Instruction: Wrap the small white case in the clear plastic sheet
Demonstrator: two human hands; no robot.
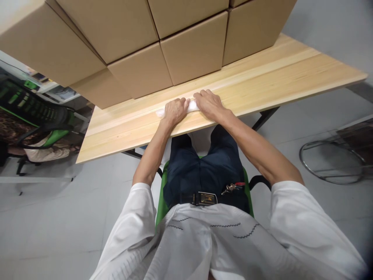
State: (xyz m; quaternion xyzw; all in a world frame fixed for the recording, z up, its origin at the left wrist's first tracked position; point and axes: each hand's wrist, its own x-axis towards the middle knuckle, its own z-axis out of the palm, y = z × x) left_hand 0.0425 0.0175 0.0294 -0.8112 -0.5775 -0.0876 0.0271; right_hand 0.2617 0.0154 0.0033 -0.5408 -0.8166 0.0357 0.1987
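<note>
A narrow white bundle (pixel 192 105), soft-looking like rolled cloth or tissue, lies along the wooden tabletop (pixel 262 85) near its front edge. Around its left part curl the fingers of my left hand (pixel 175 109), and a pale end sticks out past them. My right hand (pixel 208 103) is closed over the right end, which it hides. Between the two hands a short white stretch shows. What exactly the bundle is made of cannot be made out.
Brown cardboard boxes (pixel 195 48) stand stacked along the back of the table. At left is a black and green office chair (pixel 37 112) with someone partly visible. A round metal stool frame (pixel 332 161) stands on the floor at right. I sit on a green chair (pixel 161 194).
</note>
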